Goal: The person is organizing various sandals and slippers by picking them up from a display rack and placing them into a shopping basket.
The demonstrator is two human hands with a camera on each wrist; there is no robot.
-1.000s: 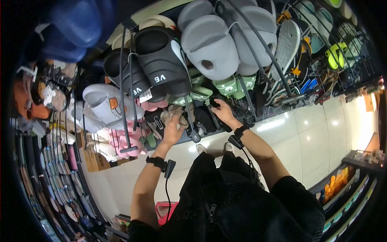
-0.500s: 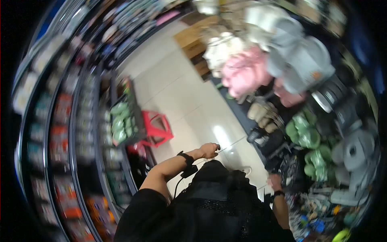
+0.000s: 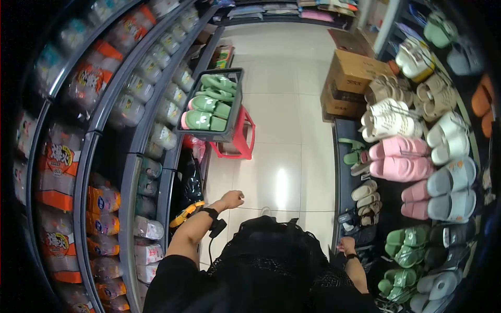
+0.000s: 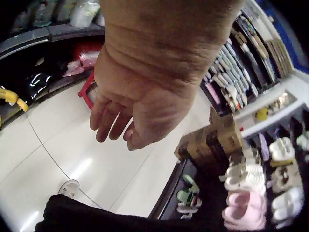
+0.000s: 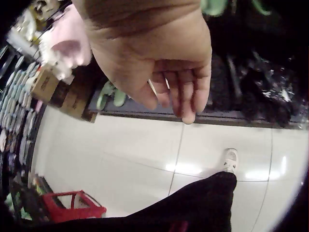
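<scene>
Left hand hangs out in front of the person over the tiled floor. It holds nothing. In the left wrist view the hand shows its fingers loosely curled and close together, touching no object.

Right hand sits low at the person's side, just beside the dark base of the slipper rack. In the right wrist view the hand is also empty, with relaxed fingers hanging side by side.

Beige slippers lie on the rack near the right hand, with pink slippers above them. A cardboard box stands farther along the aisle.

Well ahead of the left hand, a black basket holding green slippers rests on a red stool, beside shelves of packaged goods. A white shoe shows on the floor below.
</scene>
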